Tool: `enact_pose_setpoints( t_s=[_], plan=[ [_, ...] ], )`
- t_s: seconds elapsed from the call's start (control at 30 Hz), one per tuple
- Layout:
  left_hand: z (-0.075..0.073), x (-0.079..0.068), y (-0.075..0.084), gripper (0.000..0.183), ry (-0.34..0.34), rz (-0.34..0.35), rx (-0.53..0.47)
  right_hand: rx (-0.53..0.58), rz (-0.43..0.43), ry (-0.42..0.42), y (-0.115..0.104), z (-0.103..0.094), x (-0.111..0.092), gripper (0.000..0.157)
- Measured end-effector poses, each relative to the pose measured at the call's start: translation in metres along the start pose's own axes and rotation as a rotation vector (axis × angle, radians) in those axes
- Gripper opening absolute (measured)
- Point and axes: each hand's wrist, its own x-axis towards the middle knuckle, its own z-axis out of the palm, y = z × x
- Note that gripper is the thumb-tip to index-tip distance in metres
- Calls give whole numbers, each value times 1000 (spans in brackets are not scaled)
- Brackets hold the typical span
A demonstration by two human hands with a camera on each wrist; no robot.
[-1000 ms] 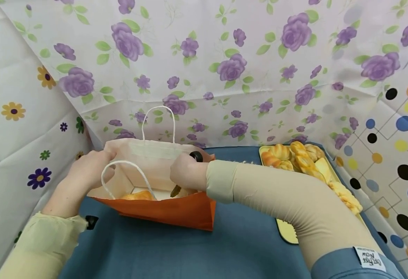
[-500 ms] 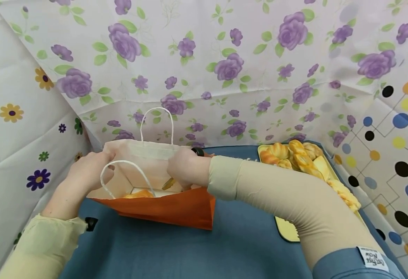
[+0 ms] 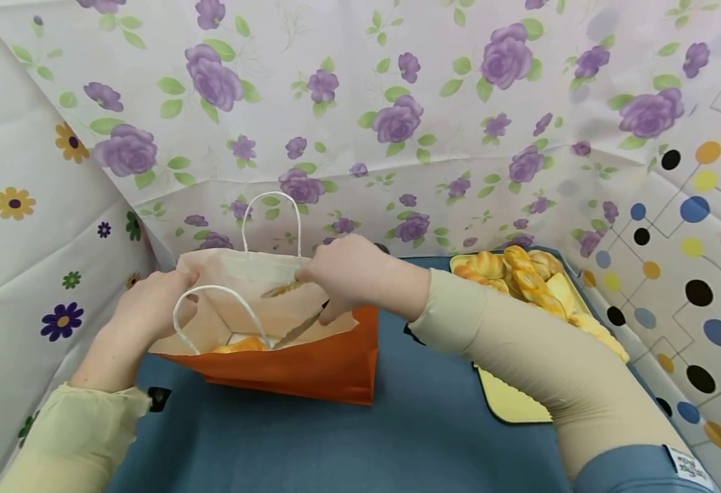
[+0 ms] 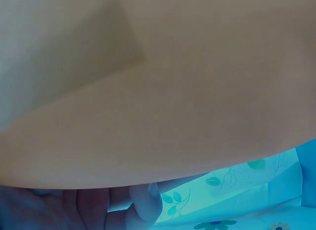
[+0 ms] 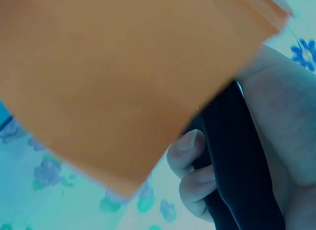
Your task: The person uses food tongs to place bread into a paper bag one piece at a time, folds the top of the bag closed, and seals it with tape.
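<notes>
An orange paper bag [image 3: 292, 376] with white cord handles stands open on the blue cloth. My left hand [image 3: 150, 311] grips its left edge; in the left wrist view the bag's paper [image 4: 173, 106] covers most of the picture, above curled fingers [image 4: 145, 205]. With my right hand [image 3: 360, 277] I hold tongs [image 3: 301, 330] over the bag's mouth, their two arms spread and nothing visible between them. The tongs' black handle [image 5: 242, 161] lies in my palm in the right wrist view. Golden bread [image 3: 243, 344] shows inside the bag, partly hidden by its front edge.
On the right, a yellow tray [image 3: 511, 397] carries several bread pieces [image 3: 529, 281], partly covered by my right forearm. Patterned cloth walls [image 3: 335, 130] stand behind and on both sides.
My right hand has risen out of the bag and shifted right with the tongs, whose arms now show spread apart. The left hand stays at the bag's edge.
</notes>
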Motion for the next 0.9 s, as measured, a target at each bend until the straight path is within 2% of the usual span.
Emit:
enact_pose_setpoints(
  t_s=[0.1, 0.3, 0.43, 0.7, 0.8, 0.9],
  plan=[
    [0, 0, -2, 15, 4, -5, -5, 46, 35, 36, 13, 1, -8, 79],
    [2, 0, -3, 53, -25, -31, -20, 187, 46, 116, 35, 9, -26, 80],
    [5, 3, 0, 57, -37, -60, -10, 246, 77, 209, 48, 16, -41, 82],
    [0, 9, -5, 58, -76, -82, -18, 267, 161, 397, 78, 31, -72, 84],
    [-3, 10, -8, 60, -85, -83, -28, 230, 184, 498, 91, 43, -84, 84],
    [-5, 11, -12, 62, -90, -89, -52, 192, 226, 554, 101, 56, -98, 85]
  ],
)
